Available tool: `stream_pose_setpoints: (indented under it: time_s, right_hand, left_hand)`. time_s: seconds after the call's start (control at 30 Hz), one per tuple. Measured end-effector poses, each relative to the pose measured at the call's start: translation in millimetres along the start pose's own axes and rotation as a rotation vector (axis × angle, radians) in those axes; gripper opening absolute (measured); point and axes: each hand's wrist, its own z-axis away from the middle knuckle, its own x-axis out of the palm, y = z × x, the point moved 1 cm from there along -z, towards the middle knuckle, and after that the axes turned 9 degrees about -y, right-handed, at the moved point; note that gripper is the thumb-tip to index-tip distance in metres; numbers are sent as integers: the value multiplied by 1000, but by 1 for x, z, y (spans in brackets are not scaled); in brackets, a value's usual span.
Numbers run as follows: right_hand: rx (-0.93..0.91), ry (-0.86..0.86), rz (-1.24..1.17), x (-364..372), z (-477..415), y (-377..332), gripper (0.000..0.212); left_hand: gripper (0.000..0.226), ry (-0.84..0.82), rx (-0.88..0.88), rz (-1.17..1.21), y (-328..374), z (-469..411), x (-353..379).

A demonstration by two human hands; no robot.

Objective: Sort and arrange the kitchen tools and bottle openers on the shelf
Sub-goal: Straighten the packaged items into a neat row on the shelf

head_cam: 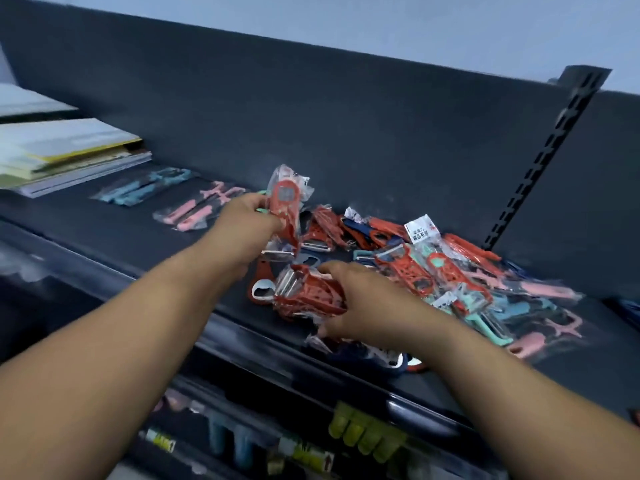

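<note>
A dark shelf (145,237) runs across the view with a dark back panel (346,133) behind it and a slotted upright rail (540,157) at the right. At the far left a stack of books or folders (65,157) lies on the shelf, and just right of it sit two neat groups well apart from the main heap: bagged blue tools (145,187) and, beside them, bagged pink tools (201,209). The centre and right of the shelf are crowded by a loose pile of bagged kitchen tools (433,271) in red, teal, pink and navy, overlapping one another in clear wrappers, one with a white printed label (420,228) sticking up. A red bottle opener (261,289) lies flat at the near edge of the pile, partly under other packets, and a navy opener (381,358) shows at the shelf's front lip below the right forearm. The left hand (247,220) is clenched around a red peeler in a clear bag (285,209), lifted above the shelf with its rounded end up. The right hand (360,299) grips a bundle of red bagged peelers (308,296) resting on the shelf at the front of the pile, thumb over the top and fingers curled beneath. Below the shelf, blurred yellow-green items (363,431) and other goods hang on a lower level, too smeared to identify.
</note>
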Motion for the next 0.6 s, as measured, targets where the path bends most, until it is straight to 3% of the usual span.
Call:
stream_pose_setpoints:
  time_s: [0.13,0.3,0.4,0.5,0.6]
  right_hand:
    - [25,7,-123,-3,-1,-3,68]
    - [46,195,-456,-23,2,-2,43]
    - [66,334,-664,-42,16,1,30]
    - [3,458,-910,-56,35,-1,33]
    - [-83,474,-1064,-64,55,-9,35]
  left_hand:
    - [26,116,34,45,4,8,-7]
    - [13,319,106,144,13,11,-26]
    - [11,171,88,83,17,20,-27]
    - [13,-83,37,-9,26,34,-15]
    - [10,-309,-15,-86,39,49,4]
